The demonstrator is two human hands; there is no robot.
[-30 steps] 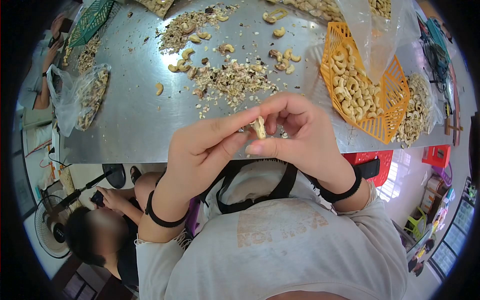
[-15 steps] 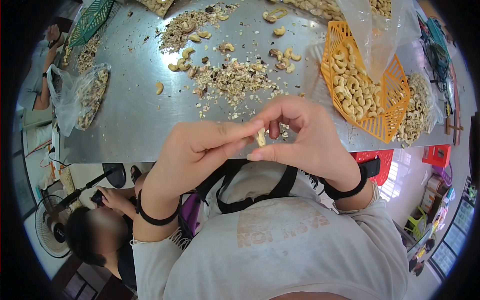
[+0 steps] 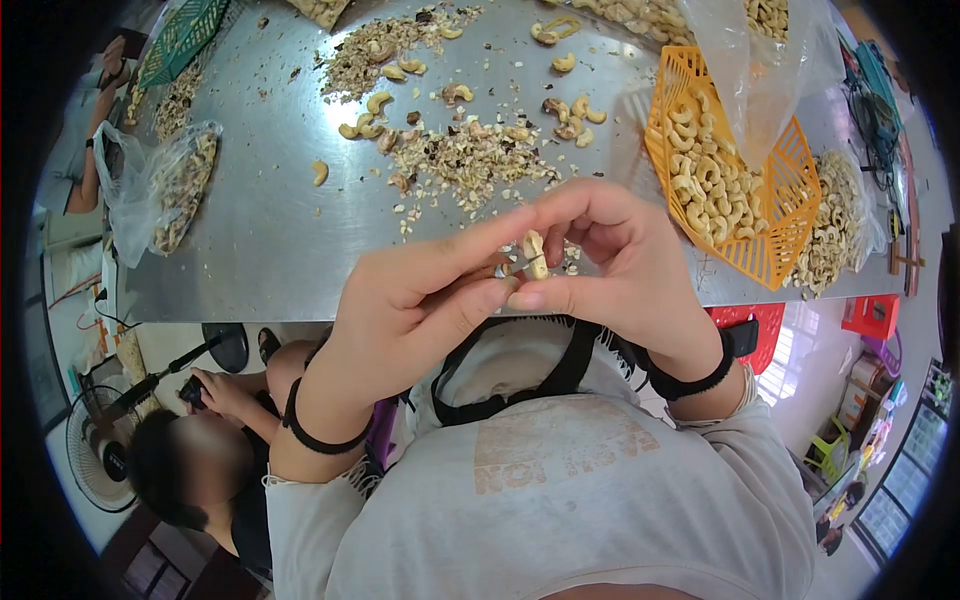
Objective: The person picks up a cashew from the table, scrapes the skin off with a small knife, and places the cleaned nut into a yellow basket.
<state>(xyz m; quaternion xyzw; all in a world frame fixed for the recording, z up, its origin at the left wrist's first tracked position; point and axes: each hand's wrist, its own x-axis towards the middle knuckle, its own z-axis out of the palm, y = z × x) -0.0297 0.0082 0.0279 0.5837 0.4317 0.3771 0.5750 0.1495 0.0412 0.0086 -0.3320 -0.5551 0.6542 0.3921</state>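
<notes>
A pale cashew (image 3: 536, 255) is held between my two hands, above the table's front edge. My right hand (image 3: 625, 255) pinches it between thumb and fingers. Against the nut's left side, my left hand (image 3: 415, 290) is closed, with a small thin object, perhaps a blade, showing between its fingers; what it is cannot be made out. Just beyond the hands lies a pile of pale and dark nut scraps (image 3: 465, 160). On the right, an orange basket (image 3: 792, 190) holds many peeled cashews (image 3: 712, 190).
The metal table (image 3: 265, 235) carries more scraps, loose cashews and a plastic bag of nuts (image 3: 185, 190) at left. A green basket (image 3: 180, 40) is at the far left. A seated person (image 3: 215, 450) and a fan (image 3: 100, 450) are below left. A red stool (image 3: 765, 325) stands at right.
The cashew has tilted and shifted slightly up and right. My left hand has turned, its thumb is now lower beside my right thumb, and the thin object has come into view.
</notes>
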